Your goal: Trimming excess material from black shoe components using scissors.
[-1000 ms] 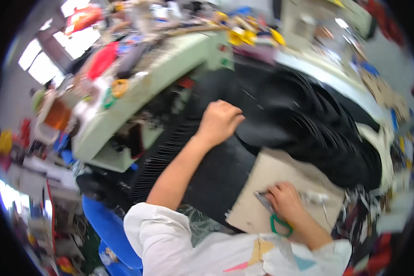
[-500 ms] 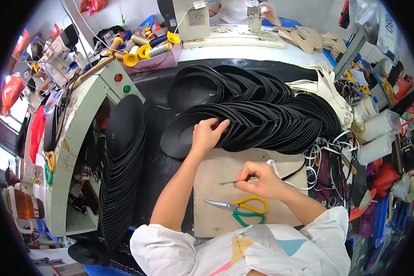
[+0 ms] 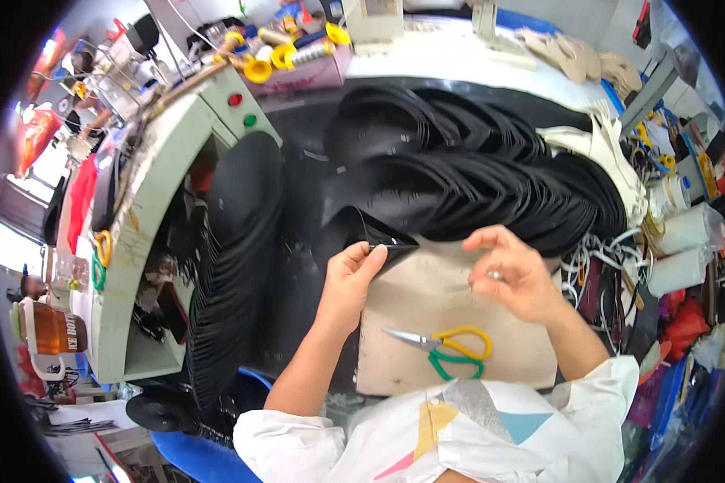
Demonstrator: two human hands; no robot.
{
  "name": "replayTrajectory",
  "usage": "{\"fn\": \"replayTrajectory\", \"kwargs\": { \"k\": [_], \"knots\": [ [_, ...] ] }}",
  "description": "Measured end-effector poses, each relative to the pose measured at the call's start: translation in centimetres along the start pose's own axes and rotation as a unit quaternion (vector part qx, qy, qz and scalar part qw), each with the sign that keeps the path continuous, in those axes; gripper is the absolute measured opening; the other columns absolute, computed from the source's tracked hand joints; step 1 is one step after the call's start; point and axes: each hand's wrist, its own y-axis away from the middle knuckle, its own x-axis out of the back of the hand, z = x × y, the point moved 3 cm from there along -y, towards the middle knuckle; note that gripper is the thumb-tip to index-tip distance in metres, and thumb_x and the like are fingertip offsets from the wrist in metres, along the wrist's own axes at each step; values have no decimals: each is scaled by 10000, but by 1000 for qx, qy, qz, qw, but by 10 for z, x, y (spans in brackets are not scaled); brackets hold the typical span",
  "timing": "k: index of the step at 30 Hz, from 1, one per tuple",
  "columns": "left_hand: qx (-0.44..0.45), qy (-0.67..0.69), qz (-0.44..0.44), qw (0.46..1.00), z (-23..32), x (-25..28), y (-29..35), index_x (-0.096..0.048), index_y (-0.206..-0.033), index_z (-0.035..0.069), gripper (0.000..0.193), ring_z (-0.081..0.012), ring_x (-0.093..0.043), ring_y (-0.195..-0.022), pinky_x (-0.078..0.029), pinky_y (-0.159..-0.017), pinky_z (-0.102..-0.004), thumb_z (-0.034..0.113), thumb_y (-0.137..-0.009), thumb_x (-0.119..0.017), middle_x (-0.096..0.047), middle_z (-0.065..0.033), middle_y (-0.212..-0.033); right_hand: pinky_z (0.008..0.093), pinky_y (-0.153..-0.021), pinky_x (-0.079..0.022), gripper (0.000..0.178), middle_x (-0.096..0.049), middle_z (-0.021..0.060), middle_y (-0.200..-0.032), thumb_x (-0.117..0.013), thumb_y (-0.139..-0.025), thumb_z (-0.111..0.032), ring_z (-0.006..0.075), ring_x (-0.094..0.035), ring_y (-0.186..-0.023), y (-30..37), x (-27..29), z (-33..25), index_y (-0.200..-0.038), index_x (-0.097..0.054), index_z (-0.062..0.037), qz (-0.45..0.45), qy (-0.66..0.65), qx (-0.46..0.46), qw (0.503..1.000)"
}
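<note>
My left hand pinches the near edge of a black shoe upper, which is folded up into a pointed shape. It is lifted just in front of a long overlapping row of black uppers. To the right, my right hand hovers over the beige board, its index finger raised. A bit of a thin metal tool glints between its curled fingers; most of it is hidden. Scissors with yellow and green handles lie on the board below, touched by neither hand.
A second row of black uppers lies behind, and another stack runs down the left beside a pale machine cabinet. Thread spools fill a pink box. Off-white pieces and white strips sit at the right.
My left hand has drawn one upper off the near end of the row, toward me. My right hand has moved right and up, its fingers loosening. The head view has shifted.
</note>
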Motion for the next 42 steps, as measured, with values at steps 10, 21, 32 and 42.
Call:
{"fn": "replayTrajectory", "kwargs": {
  "k": [10,21,32,42],
  "knots": [
    [23,-16,-34,999,-7,-25,76,-616,-940,-28,92,1,-472,-711,-388,-619,-154,39,-909,-561,-561,42,-774,192,-614,-472,76,-648,45,-755,-714,-749,10,58,-586,-672,-2,-34,-15,-772,-643,26,-10,-82,-199,976],
    [22,3,-78,997,-7,-32,80,-599,-1100,-61,219,-13,-483,-735,-384,-646,-157,26,-905,-550,-594,11,-842,180,-565,-467,87,-649,41,-706,-734,-743,-26,55,-597,-626,-2,-43,1,-742,-654,8,-35,-96,-254,962],
    [-127,-185,-19,974,-23,-27,79,-551,-740,-15,186,1,-346,-588,-244,-493,-178,71,-896,-605,-465,70,-646,204,-542,-454,129,-648,41,-684,-733,-753,-84,68,-603,-624,6,-55,0,-752,-655,19,13,-75,-255,964],
    [-135,-190,83,969,-30,-3,82,-554,-677,-22,282,-22,-322,-546,-230,-466,-189,136,-900,-621,-444,65,-585,285,-539,-387,262,-593,11,-667,-820,-605,-201,172,-528,-541,15,-43,-19,-719,-632,-59,-32,300,42,953]
  ]
}}
